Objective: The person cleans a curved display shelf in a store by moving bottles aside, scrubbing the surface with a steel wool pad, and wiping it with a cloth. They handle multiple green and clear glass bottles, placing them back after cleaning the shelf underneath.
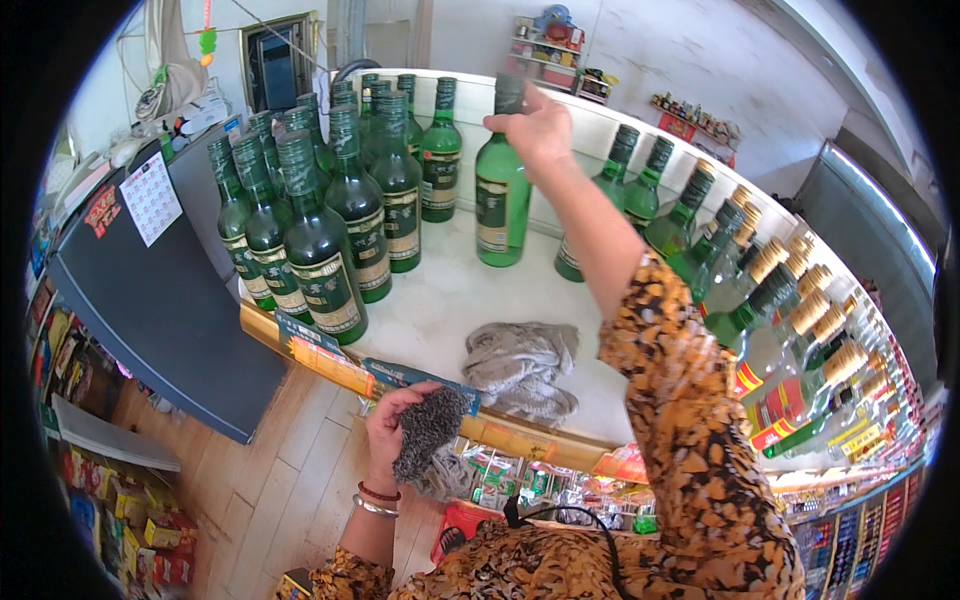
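Observation:
My right hand [536, 127] grips a green glass bottle [504, 202] by its neck at the back of the white shelf top [442, 300]; whether the bottle's base touches the surface I cannot tell. In my left hand [390, 427], at the shelf's front edge, is a dark grey fuzzy cloth [431, 435]. A crumpled light grey cloth [521, 367] lies on the shelf top between my arms. Several capped green bottles [322, 255] with dark labels stand grouped to the left. More green bottles [649, 180] stand to the right, partly behind my right forearm.
Clear bottles with wood-coloured caps [795, 382] crowd the right side. A raised white rim [465, 105] borders the back. Price strips [330, 360] line the front edge, with packaged goods [525, 487] below. A dark counter [165, 292] stands at the left.

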### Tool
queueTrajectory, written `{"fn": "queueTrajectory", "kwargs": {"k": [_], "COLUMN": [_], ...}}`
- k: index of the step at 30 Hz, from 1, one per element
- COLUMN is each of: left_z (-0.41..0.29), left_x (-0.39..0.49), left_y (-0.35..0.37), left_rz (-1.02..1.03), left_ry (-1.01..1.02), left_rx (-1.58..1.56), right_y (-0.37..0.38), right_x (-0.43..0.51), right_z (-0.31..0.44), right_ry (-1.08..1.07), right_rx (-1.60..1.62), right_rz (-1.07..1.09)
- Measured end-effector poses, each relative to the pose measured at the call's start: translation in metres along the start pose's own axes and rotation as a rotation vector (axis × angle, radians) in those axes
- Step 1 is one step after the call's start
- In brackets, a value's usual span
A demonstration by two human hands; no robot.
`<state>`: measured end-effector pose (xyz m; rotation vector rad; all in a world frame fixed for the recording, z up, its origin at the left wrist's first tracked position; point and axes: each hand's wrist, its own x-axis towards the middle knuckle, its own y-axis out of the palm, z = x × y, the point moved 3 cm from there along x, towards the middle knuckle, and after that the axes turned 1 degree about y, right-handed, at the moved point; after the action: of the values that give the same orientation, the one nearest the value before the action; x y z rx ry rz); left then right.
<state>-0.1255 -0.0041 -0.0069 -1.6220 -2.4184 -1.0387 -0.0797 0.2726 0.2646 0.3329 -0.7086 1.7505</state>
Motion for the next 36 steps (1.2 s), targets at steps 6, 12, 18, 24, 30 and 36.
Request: {"fn": "queueTrajectory", "kwargs": {"k": [6,12,18,24,30,36], "left_z": [0.002,0.002,-0.001,-0.003,0.007,0.002], "left_x": [0.008,0.006,0.008,0.008,0.006,0.005], "left_y": [0.008,0.003,0.009,0.012,0.003,0.005], "left_rz": [0.031,0.035,0.06,0.053,0.076,0.107], "left_ry": [0.016,0.051,0.076,0.04,0.019,0.036], "left_rx": [-0.002,0.017,0.007,0.011,-0.073,-0.039], "right_y": [-0.093,-0.129,-0.137,-0.147,-0.129,0.029], "right_x": [-0.046,-0.09,-0.083,-0.065,-0.079,-0.108], "right_z": [0.018,0.011,-0.032,-0.076,0.004,0.051], "right_ry": [0.062,0.054,0.046,0.121,-0.364,-0.428], "right_rx": [-0.098,-0.055,-0.234,-0.157,-0.439,0.171], "right_rz": [0.021,-0.044,-0.262,-0.441,-0.698,0.162]}}
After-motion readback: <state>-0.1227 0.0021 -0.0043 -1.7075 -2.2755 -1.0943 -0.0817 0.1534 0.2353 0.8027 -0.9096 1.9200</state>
